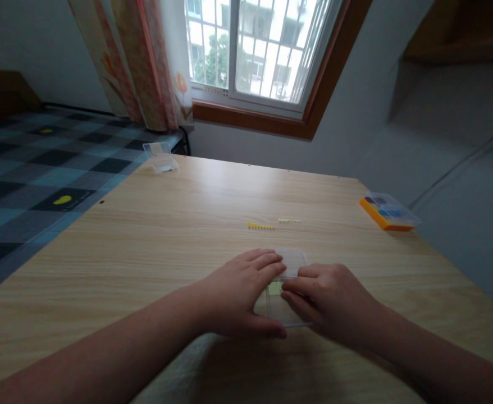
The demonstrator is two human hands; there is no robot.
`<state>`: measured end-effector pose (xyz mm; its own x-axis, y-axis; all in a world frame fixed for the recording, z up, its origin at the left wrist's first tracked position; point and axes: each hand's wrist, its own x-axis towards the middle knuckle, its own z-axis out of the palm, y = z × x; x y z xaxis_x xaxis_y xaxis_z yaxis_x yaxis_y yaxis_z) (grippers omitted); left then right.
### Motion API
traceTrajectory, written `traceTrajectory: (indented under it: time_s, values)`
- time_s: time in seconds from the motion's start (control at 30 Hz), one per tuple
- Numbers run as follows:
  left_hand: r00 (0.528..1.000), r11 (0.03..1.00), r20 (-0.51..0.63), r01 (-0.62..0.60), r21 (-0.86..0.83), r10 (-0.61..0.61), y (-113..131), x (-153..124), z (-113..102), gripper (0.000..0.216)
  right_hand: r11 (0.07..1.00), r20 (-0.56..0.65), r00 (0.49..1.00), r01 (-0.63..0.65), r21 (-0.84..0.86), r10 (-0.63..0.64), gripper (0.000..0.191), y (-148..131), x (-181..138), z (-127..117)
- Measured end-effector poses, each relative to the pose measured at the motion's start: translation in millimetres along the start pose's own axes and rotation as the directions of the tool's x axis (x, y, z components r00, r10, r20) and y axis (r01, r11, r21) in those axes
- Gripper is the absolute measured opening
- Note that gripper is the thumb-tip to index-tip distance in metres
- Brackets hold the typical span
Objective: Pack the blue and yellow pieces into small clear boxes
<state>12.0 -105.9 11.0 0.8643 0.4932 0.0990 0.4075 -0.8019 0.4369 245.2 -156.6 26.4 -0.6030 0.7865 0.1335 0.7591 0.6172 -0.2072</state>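
Observation:
On the wooden table lies a small clear plastic box [289, 314] with its lid [293, 261] folded back. My left hand [244, 292] grips it from the left, thumb along the near edge and fingers over the far part. Pale yellow-green pieces [275, 288] show inside, between the hands. My right hand [324, 294] reaches in from the right with its fingertips pressed together beside these pieces; whatever is in the pinch is hidden. Beyond the box, a row of tiny yellow pieces [261, 226] and a row of tiny pale pieces [289, 221] lie on the table.
Another clear box [162, 160] stands with its lid up at the table's far left corner. An orange case with a clear cover [387, 213] rests at the right edge. A bed with a checked cover [61, 168] adjoins the left side; a window [259, 56] is behind.

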Motion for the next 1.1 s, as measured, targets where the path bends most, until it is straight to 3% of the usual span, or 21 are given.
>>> traceTrajectory:
  time_s: [0.87, 1.1]
  values:
    - [1.0, 1.0, -0.001, -0.009, 0.0, 0.009, 1, 2, 0, 0.094, 0.994, -0.079, 0.997, 0.008, -0.107, -0.017, 0.024, -2, -1, 10]
    - [1.0, 1.0, 0.0, -0.005, -0.001, 0.005, 1, 2, 0, 0.096, 1.0, -0.042, 0.999, 0.019, 0.017, -0.018, 0.028, -2, -1, -5]
